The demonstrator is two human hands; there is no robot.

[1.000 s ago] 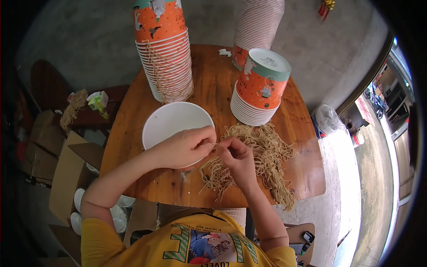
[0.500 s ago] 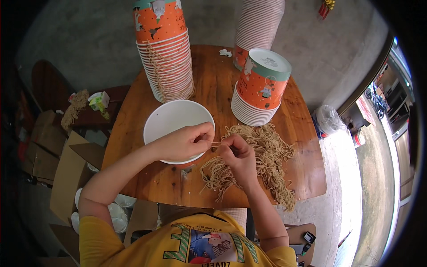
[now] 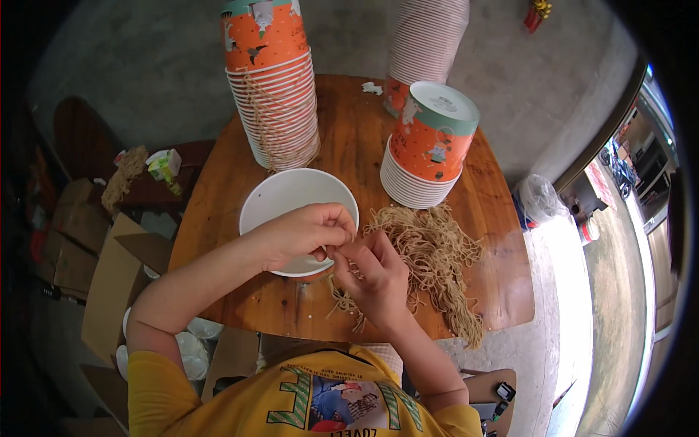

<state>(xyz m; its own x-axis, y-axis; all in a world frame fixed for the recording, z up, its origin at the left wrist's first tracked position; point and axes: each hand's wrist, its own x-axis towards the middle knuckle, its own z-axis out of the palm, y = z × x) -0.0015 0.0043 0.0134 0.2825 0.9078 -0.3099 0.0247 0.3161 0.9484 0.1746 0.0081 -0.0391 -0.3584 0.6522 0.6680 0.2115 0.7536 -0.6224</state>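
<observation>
My left hand (image 3: pixel 313 231) is over the right side of a white-lined paper bucket (image 3: pixel 280 191), its fingers pinched together. Against its fingertips, my right hand (image 3: pixel 375 278) is pinched too, at the bucket's right rim. Both hold a thin tan cord, mostly hidden now between the fingers; it showed stretched between them half a second ago. The bucket stands upright with its opening toward me. Beside and beyond my right hand spreads a loose tangled heap of tan cord (image 3: pixel 444 255) on the wooden table (image 3: pixel 346 146).
A tall stack of upturned orange buckets (image 3: pixel 273 95), with cord hanging down it, rises at the back left. A shorter stack (image 3: pixel 431 149) stands right of centre, a plastic-wrapped stack (image 3: pixel 426 44) behind it. An open cardboard box (image 3: pixel 113 291) sits at lower left.
My right hand has moved left, closing the gap until its fingertips meet my left hand's. The cord between them has dropped from sight. The bucket appears slightly lower and further right.
</observation>
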